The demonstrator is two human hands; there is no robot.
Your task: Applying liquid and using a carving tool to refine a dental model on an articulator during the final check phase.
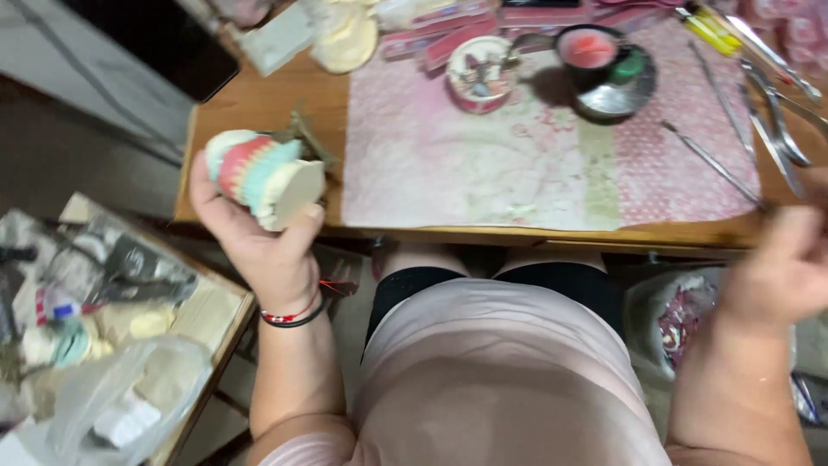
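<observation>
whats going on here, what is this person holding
A seated person holds a dental model, pale plaster with pink and teal wax, up in the left hand over the edge of a wooden table. The right hand is blurred at the table's right edge and seems to hold nothing. On the pink mat lie metal tools and a small bowl.

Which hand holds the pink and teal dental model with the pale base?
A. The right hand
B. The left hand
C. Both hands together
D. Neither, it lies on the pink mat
B: the left hand grips the dental model beside the table edge, while the blurred right hand holds nothing visible.
</observation>
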